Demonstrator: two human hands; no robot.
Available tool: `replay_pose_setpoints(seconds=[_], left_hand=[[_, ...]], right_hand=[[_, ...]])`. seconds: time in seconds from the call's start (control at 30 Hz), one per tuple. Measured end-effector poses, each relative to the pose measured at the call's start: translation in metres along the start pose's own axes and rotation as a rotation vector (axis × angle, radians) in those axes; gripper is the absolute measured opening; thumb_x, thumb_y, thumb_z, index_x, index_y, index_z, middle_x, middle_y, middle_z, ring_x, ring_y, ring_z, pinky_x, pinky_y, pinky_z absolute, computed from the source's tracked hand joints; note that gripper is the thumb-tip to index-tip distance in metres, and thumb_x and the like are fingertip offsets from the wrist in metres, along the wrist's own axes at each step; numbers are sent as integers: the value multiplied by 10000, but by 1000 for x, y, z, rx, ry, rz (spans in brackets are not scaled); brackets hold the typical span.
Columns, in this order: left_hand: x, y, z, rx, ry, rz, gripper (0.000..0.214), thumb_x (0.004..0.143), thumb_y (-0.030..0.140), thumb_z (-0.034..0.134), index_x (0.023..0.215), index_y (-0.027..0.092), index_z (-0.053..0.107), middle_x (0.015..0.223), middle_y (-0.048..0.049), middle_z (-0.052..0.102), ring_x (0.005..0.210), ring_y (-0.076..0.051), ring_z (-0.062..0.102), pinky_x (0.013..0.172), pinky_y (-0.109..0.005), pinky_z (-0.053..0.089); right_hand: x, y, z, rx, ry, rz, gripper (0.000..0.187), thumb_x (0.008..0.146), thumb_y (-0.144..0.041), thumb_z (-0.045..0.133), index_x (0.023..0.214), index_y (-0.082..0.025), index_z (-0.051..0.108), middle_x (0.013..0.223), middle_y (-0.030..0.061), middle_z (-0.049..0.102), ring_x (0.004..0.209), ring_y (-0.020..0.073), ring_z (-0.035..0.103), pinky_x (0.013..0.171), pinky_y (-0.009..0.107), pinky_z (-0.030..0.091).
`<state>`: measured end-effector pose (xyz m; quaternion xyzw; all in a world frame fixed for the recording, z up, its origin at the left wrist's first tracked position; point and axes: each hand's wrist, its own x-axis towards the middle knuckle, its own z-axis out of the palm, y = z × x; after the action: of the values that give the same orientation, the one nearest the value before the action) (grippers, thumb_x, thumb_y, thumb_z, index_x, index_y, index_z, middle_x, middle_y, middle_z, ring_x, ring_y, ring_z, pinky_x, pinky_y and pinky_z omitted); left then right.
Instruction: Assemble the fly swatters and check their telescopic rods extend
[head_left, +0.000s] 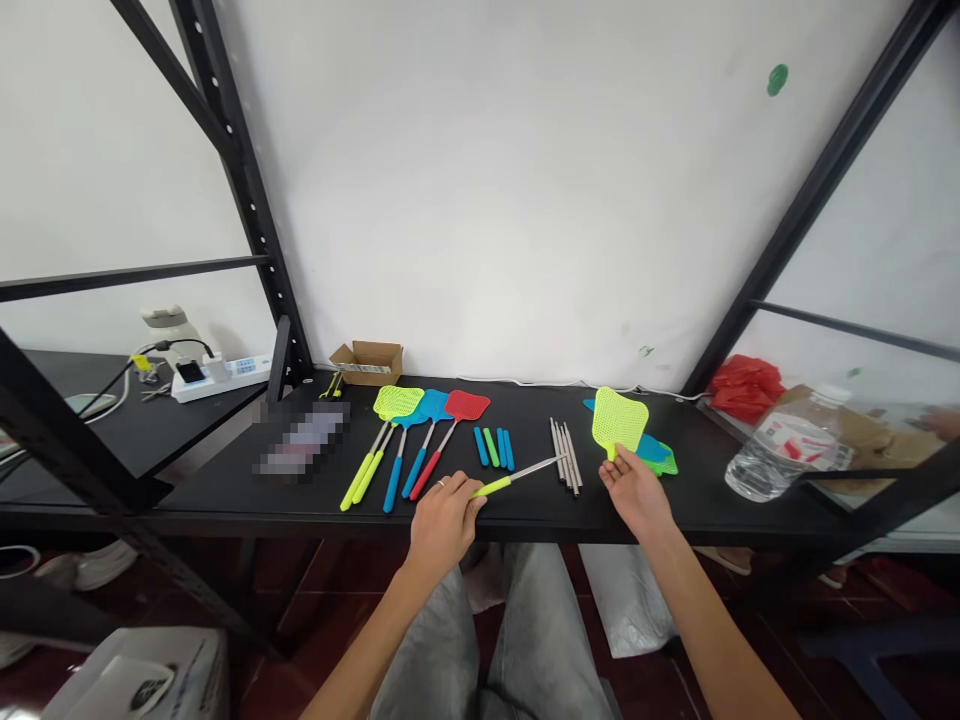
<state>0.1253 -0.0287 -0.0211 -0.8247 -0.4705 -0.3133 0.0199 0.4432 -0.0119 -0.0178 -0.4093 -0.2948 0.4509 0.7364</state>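
Head view: the left hand [446, 520] is closed around one end of a yellow-green handle [494, 487], its metal rod [536, 467] pointing rightward. The right hand [636, 492] pinches a yellow swatter head [620, 420] by its neck, over the right part of the table [709, 490]. Firm grips, with rod and neck kept in line, should work best. The rod's tip overlaps the loose rods [565, 456]; contact is unclear, so lifting slightly seems wise. Both hands are near the front edge; open room lies between the right hand and the water bottle [787, 445].
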Motion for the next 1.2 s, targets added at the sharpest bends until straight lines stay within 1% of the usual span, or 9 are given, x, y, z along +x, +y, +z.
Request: replay_pose_setpoints(seconds=[0.13,0.27,0.33,0.5,0.73,0.87,0.97,1.1,1.2], left_hand=[[0,-1,0,-9,-13,-2,245,994,272,385,1004,247,628,935,-25,628,816,-188,556,709,-313,409],[1,0,-1,-25,-23,5,253,995,275,382,1019,252,633,937,-27,626,817,-184,560,701,-306,412],[1,0,-1,-26,-22,5,258,998,285,381,1023,253,636,939,-27,628,817,-183,558,697,-305,412],[1,-2,1,-42,-17,13,276,1005,301,368,1040,244,636,953,-30,631,823,-182,552,711,-311,413],[1,-2,-2,-58,-32,5,295,1011,307,352,1028,246,640,941,-25,635,806,-181,543,679,-306,398],[1,-1,-4,-68,-38,13,305,1013,301,344,1022,242,643,926,-24,640,810,-182,541,680,-299,394],[0,-1,-5,-71,-48,12,309,1013,305,347,1017,243,649,902,-18,645,808,-184,543,689,-299,392],[1,-2,-8,-111,-78,20,323,1016,320,341,1009,254,658,878,-3,657,808,-177,558,736,-304,394],[3,-3,-11,-150,-112,25,330,1016,325,340,983,258,661,855,1,660,801,-176,562,713,-298,386]], right_hand=[[-10,-2,5,-33,-67,28,204,702,-311,804,811,-214,663,770,24,687,741,184,681,732,331,592],[-20,0,13,-146,-135,32,317,701,-333,811,957,-191,691,934,72,732,813,224,709,686,322,578],[-24,2,18,-206,-158,29,369,708,-349,809,1013,-179,689,978,92,735,844,245,714,662,314,569],[-28,3,23,-242,-186,44,410,734,-385,790,1058,-159,679,983,116,739,840,260,720,643,305,555],[-26,4,20,-253,-203,42,406,716,-392,803,1027,-157,691,973,109,738,776,235,711,642,308,548],[-27,2,19,-276,-221,42,453,716,-406,800,1078,-156,689,973,115,736,769,235,703,653,323,539],[-29,0,19,-265,-236,53,468,701,-411,812,1071,-148,699,977,124,731,765,236,696,665,337,533],[-34,-2,22,-220,-308,91,411,736,-402,792,1054,-157,705,1003,127,720,782,227,684,655,327,518],[-39,-6,27,-222,-358,70,340,763,-394,772,1010,-168,713,988,119,718,811,226,674,649,317,509]])
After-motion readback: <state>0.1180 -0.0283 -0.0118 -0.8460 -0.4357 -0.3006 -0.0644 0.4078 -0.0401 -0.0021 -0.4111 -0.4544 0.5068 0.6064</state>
